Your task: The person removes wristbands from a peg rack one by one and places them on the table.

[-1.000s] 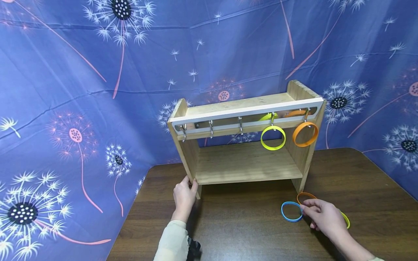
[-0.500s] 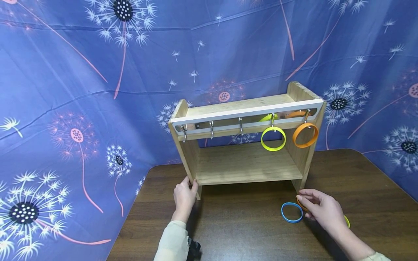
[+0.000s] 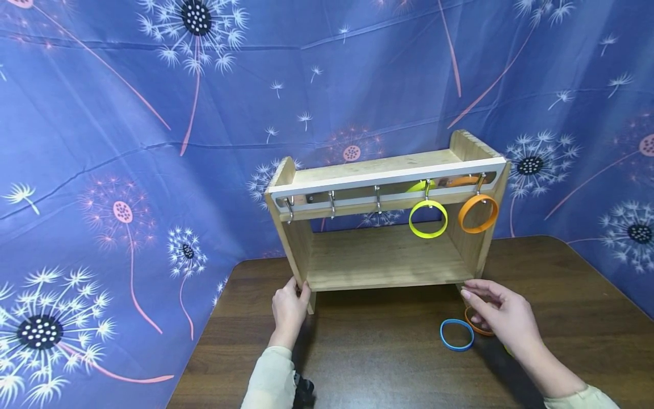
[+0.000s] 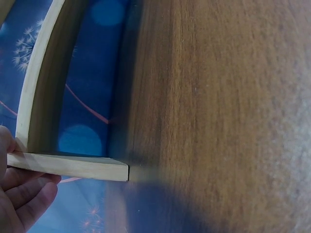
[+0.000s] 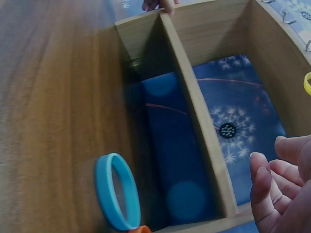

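Note:
At the left, my left hand grips the lower side panel of the wooden shelf, thumb in front; in the left wrist view its fingers lie beneath the panel. My right hand hovers at the shelf's lower right corner, holding nothing. The right wrist view has its thumb and fingers apart beside the shelf board; contact is unclear. Below the hand lies an orange ring, partly covered, with a blue ring to its left.
A yellow ring and an orange ring hang from the shelf's right hooks; the other hooks are bare. A bit of yellow shows beside my right wrist. Patterned blue cloth stands behind the brown table.
My right hand has moved away from me, from the rings on the table to the shelf's lower right corner. The orange table ring sits slightly nearer me. My left hand keeps its grip.

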Demonstrator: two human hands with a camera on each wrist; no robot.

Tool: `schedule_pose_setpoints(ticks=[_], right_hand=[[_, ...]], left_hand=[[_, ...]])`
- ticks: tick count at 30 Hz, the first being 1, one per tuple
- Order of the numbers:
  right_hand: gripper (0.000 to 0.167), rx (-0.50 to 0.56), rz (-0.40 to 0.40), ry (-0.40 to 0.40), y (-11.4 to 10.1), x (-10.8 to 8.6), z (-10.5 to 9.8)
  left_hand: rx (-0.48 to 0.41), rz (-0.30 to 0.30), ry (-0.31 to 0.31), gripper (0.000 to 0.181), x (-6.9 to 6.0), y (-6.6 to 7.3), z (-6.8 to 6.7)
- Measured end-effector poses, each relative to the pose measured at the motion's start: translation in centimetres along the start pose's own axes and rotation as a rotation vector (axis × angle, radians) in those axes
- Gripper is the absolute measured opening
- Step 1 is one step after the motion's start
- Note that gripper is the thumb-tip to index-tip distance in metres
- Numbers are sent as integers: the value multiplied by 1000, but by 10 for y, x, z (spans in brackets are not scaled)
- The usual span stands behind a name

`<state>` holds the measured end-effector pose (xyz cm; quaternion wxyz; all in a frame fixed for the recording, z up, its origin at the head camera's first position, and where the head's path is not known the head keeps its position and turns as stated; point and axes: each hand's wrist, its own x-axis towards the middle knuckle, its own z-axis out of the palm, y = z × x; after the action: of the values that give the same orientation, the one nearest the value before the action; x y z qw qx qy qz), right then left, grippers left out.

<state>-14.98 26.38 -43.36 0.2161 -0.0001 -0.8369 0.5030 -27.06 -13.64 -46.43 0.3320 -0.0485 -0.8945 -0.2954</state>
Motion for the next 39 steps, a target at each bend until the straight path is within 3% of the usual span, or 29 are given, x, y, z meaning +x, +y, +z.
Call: schedule_pose_setpoints(ticks=[6,14,28,39], right_hand=[[32,36,-4,9,-9,5,0],[29,90,-93,36,-20,13,1],[32,147,-93,40,-42,24,1],[34,209,-179,35,-62,37,5]], left_hand=[[-7,0,3,13,0,-1,1],[-4,6,9,15,1,-1,1],[4,22,9,14,0,-3,3],[1,20,20,13,1,-2,2]])
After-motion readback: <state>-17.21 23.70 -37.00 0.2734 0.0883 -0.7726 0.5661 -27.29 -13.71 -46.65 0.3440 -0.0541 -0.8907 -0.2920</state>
